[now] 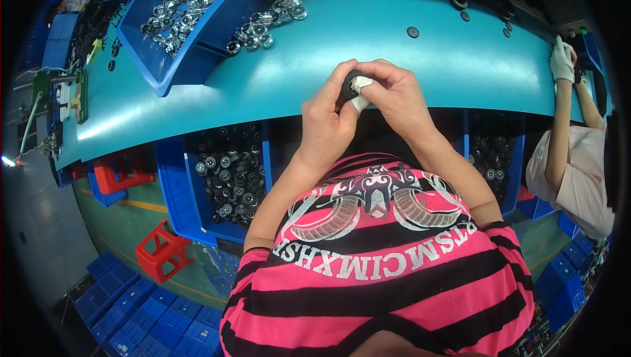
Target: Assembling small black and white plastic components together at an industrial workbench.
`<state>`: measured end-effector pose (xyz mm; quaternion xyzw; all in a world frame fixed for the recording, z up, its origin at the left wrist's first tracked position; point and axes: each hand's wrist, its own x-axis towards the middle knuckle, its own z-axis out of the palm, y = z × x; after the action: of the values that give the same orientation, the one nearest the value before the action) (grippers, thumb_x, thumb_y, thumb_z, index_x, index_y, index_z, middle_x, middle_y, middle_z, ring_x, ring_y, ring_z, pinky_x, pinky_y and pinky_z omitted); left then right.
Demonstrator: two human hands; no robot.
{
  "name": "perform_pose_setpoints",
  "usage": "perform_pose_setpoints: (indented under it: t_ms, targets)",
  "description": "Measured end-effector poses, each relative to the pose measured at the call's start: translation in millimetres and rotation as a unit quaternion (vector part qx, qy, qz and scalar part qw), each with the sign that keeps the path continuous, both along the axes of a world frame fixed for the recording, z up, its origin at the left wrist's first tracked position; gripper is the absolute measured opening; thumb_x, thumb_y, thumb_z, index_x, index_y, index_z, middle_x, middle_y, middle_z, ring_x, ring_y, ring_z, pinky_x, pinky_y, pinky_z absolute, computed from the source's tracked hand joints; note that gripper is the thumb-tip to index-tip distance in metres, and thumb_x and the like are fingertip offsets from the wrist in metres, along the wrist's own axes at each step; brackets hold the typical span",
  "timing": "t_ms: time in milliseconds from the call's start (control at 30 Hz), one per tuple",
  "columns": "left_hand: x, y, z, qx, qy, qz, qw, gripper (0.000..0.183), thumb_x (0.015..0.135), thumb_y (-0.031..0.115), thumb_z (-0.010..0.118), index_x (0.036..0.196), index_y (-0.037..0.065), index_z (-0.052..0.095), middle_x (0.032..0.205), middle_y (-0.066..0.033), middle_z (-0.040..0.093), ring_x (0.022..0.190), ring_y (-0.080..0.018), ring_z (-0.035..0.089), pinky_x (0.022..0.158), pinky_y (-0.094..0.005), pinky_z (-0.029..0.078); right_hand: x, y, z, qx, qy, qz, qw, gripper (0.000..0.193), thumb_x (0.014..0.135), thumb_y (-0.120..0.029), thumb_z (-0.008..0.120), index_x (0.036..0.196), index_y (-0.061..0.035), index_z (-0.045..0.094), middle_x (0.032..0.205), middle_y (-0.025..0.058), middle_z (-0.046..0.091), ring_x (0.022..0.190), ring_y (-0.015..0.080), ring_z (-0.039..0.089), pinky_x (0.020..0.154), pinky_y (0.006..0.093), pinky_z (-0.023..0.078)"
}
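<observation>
Both hands meet over the near edge of the turquoise table, around a small black ring-shaped part, like a little tyre (346,88). My left hand (325,120) grips it from the left, fingers curled round its outer side. From the right, my right hand (399,99) closes on the same piece, with its thumb pressed in at the opening. White wrapping (359,84) covers the thumb tips. The fingers hide much of the part, so I cannot tell whether anything sits inside it.
Shiny hubs fill a blue bin (164,74) on the turquoise table (315,35); more hubs (258,30) lie beside it. Black discs (413,32) are scattered farther right. Below, a blue bin (176,189) holds small black wheels (233,179). A co-worker's gloved hand (562,60) is at right.
</observation>
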<state>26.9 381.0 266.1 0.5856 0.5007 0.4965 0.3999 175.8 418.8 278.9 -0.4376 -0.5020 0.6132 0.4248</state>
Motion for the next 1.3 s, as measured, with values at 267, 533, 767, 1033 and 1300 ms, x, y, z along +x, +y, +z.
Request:
perform_pose_setpoints:
  t_ms: [267, 533, 767, 1033, 1300]
  targets:
    - [7, 11, 16, 0.040, 0.082, 0.050, 0.995, 0.052, 0.082, -0.011, 0.063, 0.131, 0.003, 0.059, 0.100, -0.0179, 0.071, 0.082, -0.0279, 0.073, 0.071, -0.0361, 0.058, 0, 8, 20, -0.033, 0.040, 0.001, 0.999, 0.030, 0.088, -0.007, 0.064, 0.115, 0.0048, 0.069, 0.102, 0.0070, 0.068, 0.088, 0.0129, 0.065, 0.074, 0.0266, 0.054]
    - [13, 18, 20, -0.110, -0.222, -0.026, 0.969, 0.046, 0.088, -0.008, 0.065, 0.129, 0.003, 0.048, 0.104, -0.0101, 0.067, 0.090, -0.0113, 0.066, 0.073, -0.0255, 0.057, 16, 21, 25, -0.088, 0.063, 0.049, 0.993, 0.034, 0.087, -0.001, 0.060, 0.119, 0.0051, 0.067, 0.105, 0.0089, 0.069, 0.091, 0.0128, 0.066, 0.074, 0.0266, 0.055]
    - [16, 18, -6, -0.015, -0.084, -0.012, 0.996, 0.044, 0.088, -0.008, 0.065, 0.128, 0.002, 0.049, 0.106, -0.0119, 0.067, 0.094, -0.0154, 0.068, 0.080, -0.0283, 0.057, 21, 21, 6, 0.035, -0.061, 0.032, 0.997, 0.028, 0.088, -0.006, 0.062, 0.113, 0.0022, 0.070, 0.098, 0.0052, 0.066, 0.092, 0.0127, 0.065, 0.082, 0.0271, 0.053]
    - [19, 18, -1, -0.045, -0.171, 0.021, 0.984, 0.048, 0.088, -0.006, 0.068, 0.129, 0.001, 0.044, 0.104, -0.0120, 0.068, 0.092, -0.0148, 0.068, 0.079, -0.0268, 0.057, 20, 20, 9, -0.050, 0.075, 0.051, 0.995, 0.032, 0.089, -0.004, 0.059, 0.119, 0.0032, 0.068, 0.112, 0.0079, 0.068, 0.104, 0.0152, 0.065, 0.092, 0.0289, 0.052]
    - [6, 14, 10, -0.038, -0.062, -0.046, 0.996, 0.049, 0.088, -0.008, 0.068, 0.132, 0.001, 0.048, 0.109, -0.0114, 0.067, 0.098, -0.0160, 0.067, 0.086, -0.0283, 0.057, 28, 14, 7, 0.032, -0.028, 0.065, 0.997, 0.044, 0.086, 0.001, 0.057, 0.130, 0.0033, 0.062, 0.111, 0.0091, 0.068, 0.103, 0.0162, 0.066, 0.091, 0.0290, 0.053]
